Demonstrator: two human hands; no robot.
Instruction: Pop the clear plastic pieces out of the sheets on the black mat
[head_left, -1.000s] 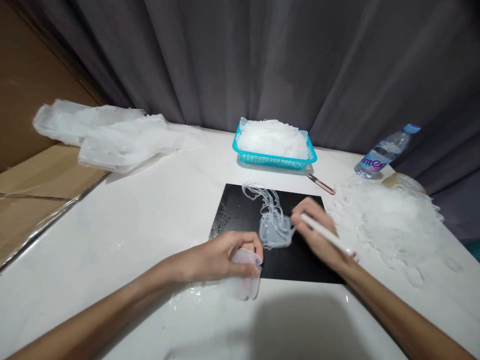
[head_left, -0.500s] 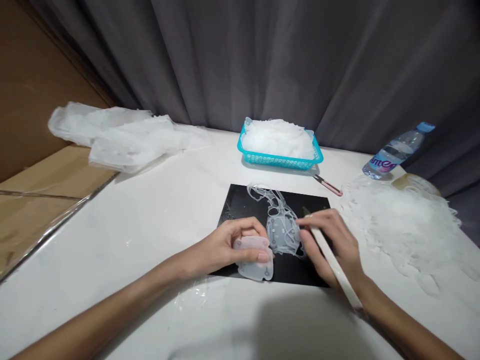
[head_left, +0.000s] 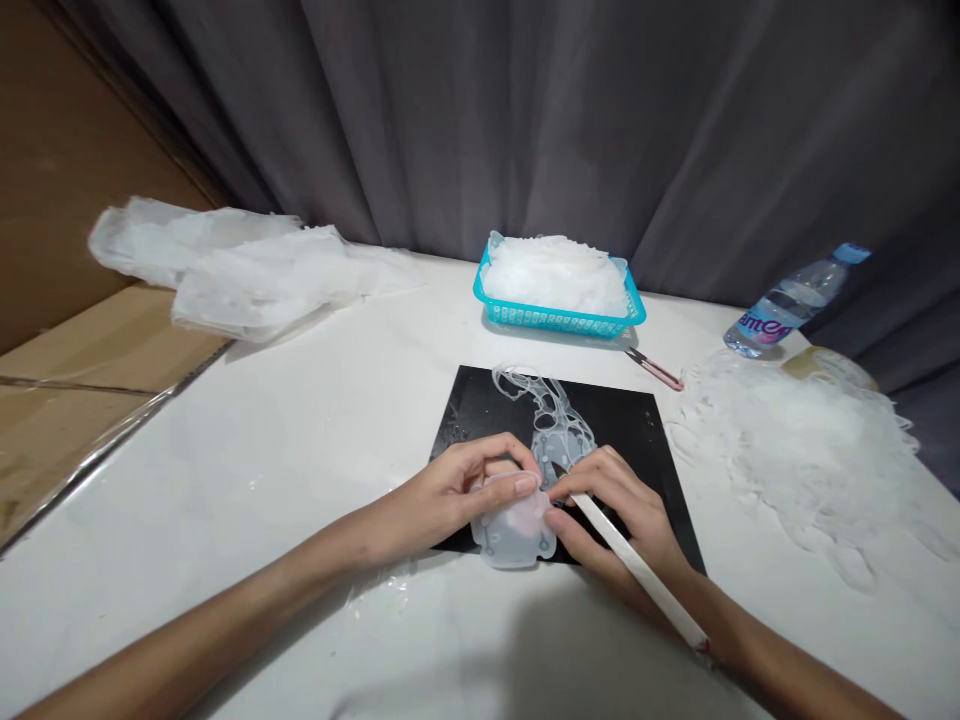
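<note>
My left hand (head_left: 491, 478) is closed on a translucent, soft-looking pad (head_left: 517, 535) with notched edges, thumb on top, just above the near edge of a black mat (head_left: 487, 400). Thumb and fingertips of my right hand (head_left: 619, 505) touch the pad's right edge. That same hand also keeps hold of a slim white-handled craft knife (head_left: 637, 570), its handle slanting back toward my wrist; the tip is hidden by the fingers. Behind my hands, a second translucent pad (head_left: 551, 450) lies on the mat, partly covered, with thin loops of clear trimmings (head_left: 551, 400) over it.
A turquoise basket (head_left: 555, 320) full of whitish translucent pieces stands at the back. Pink-handled snips (head_left: 654, 370) lie beside it. To the right are a water bottle (head_left: 795, 300) and a heap of clear scraps (head_left: 825, 440); at left, a stack of translucent sheets (head_left: 255, 270) and cardboard (head_left: 97, 350).
My right hand has moved left and nearer, from the pad on the mat to the pad in my left hand. The held pad has shifted slightly right, and the knife tip has become hidden.
</note>
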